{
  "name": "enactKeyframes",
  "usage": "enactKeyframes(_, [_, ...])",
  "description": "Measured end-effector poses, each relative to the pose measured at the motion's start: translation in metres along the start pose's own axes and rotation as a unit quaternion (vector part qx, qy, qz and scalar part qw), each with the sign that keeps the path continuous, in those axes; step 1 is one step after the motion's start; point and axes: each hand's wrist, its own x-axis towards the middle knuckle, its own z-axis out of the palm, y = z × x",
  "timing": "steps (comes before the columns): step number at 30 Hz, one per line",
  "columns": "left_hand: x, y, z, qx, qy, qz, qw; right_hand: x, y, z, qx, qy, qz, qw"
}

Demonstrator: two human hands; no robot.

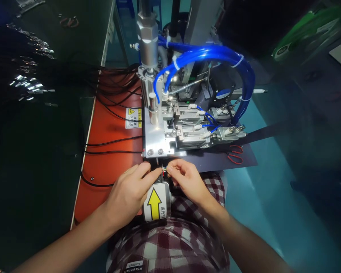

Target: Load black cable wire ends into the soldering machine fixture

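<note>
Right hand [185,177] pinches thin coloured wires [164,169] at the near edge of the pneumatic fixture [156,138]; left hand [132,187], fingers partly curled, meets them, its grip indeterminable, with 1 yellow arrow [154,204] nearer and blue tubes [207,53] far right.

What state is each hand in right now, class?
Left hand: at the wires; whether it grips cannot be told.
Right hand: closed, pinching the wires.
</note>
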Motion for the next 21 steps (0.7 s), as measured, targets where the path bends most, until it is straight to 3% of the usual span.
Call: enactKeyframes(21, [0.0018, -0.0006, 0.0007, 0.061, -0.001, 0.035, 0.998, -0.0043, 0.0051, 0.0026, -0.029, 0.021, 0.013, 0.999])
